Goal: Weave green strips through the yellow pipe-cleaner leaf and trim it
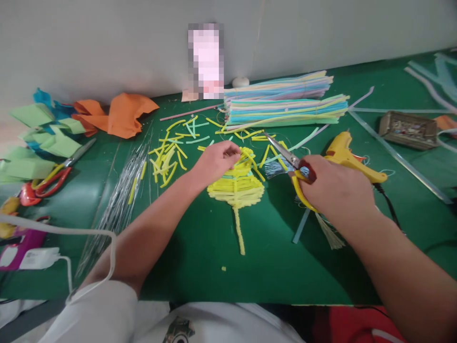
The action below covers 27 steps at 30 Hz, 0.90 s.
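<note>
Yellow chenille-stem leaf (235,190) on tabletop (200,267), stalk (239,231) at six o'clock | left hand (219,162): fingers curled at leaf's twelve, grip unclear | right hand (333,186): fingers grip scissors (293,162), three o'clock | likely light, bendy; hold by stalk

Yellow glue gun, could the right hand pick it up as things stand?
Probably not yet: the glue gun lies close beyond the right hand, but that hand holds scissors, which would likely need putting down first.

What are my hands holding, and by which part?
Your right hand holds scissors by the handles. Your left hand is at the top of the yellow leaf shape; whether it grips anything is unclear.
</note>
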### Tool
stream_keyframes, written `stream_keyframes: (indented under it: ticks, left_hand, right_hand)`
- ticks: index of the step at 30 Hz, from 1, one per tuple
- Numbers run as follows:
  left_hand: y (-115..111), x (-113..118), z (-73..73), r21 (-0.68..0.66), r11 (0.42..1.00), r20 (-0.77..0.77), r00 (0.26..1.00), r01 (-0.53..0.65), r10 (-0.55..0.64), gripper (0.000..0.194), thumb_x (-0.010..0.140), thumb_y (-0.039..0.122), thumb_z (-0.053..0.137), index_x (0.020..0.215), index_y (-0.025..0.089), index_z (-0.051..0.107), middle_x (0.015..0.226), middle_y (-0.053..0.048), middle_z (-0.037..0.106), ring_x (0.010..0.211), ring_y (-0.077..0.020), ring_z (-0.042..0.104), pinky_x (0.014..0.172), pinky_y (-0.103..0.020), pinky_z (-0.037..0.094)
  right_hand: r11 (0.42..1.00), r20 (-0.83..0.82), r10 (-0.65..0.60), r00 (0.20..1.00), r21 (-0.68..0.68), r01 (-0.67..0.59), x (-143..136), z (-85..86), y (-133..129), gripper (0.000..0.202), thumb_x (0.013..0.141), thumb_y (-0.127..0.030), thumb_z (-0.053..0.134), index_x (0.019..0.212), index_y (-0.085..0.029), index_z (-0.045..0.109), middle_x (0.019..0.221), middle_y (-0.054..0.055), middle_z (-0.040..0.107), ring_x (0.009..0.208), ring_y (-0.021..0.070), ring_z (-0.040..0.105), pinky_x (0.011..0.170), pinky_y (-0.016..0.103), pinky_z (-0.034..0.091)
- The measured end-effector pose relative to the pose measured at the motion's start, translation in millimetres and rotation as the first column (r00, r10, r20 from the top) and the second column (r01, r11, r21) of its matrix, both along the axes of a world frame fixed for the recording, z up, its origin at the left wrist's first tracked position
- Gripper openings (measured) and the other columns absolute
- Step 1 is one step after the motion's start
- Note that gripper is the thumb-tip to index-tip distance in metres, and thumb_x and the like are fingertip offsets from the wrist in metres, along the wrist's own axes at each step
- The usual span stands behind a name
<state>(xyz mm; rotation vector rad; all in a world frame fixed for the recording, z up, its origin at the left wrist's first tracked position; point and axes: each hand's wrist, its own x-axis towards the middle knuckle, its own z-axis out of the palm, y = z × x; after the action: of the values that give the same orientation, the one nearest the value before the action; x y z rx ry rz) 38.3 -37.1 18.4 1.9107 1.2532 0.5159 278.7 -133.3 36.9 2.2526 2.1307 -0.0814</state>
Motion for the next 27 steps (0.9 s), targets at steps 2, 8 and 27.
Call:
stream_keyframes:
  ticks: [2,8,27]
  left_hand:
    - [-3.9,0.3,-0.7,0.250,0.968,-0.179,0.984,0.032,0.013,0.017,0.088,0.029,0.056,0.099,0.018,0.064,0.100,-0.007,0.069,0.084,-0.0153,0.065,0.076,-0.029,0.052]
    - [1.4,-10.1,13.8,0.397,0.918,-0.595,0.760,-0.007,0.263,0.033,0.085,0.048,0.056,0.085,0.017,0.066,0.082,-0.011,0.065,0.083,-0.0262,0.063,0.070,-0.037,0.050]
    - [17.6,-42.6,17.5,0.049,0.998,-0.367,0.929,-0.034,0.050,0.034,0.075,0.052,0.066,0.062,0.020,0.062,0.055,-0.004,0.061,0.049,-0.0153,0.053,0.052,-0.029,0.039]
  right_hand:
    - [0.997,-0.022,-0.057,0.998,0.044,0.058,0.9,0.8,1.3,0.046,0.091,-0.044,0.040,0.124,-0.016,0.054,0.102,0.018,0.069,0.082,0.0327,0.065,0.058,0.035,0.037]
    - [0.980,0.011,0.040,0.999,0.194,-0.042,3.8,0.3,-3.4,0.046,0.096,-0.039,0.033,0.129,-0.013,0.055,0.119,0.022,0.063,0.098,0.0342,0.063,0.071,0.039,0.043]
    - [0.988,-0.534,-0.030,0.845,-0.141,-0.054,-67.0,-2.7,19.5,0.014,0.078,-0.034,0.058,0.079,-0.021,0.061,0.081,0.002,0.068,0.070,0.0162,0.059,0.059,0.028,0.037]
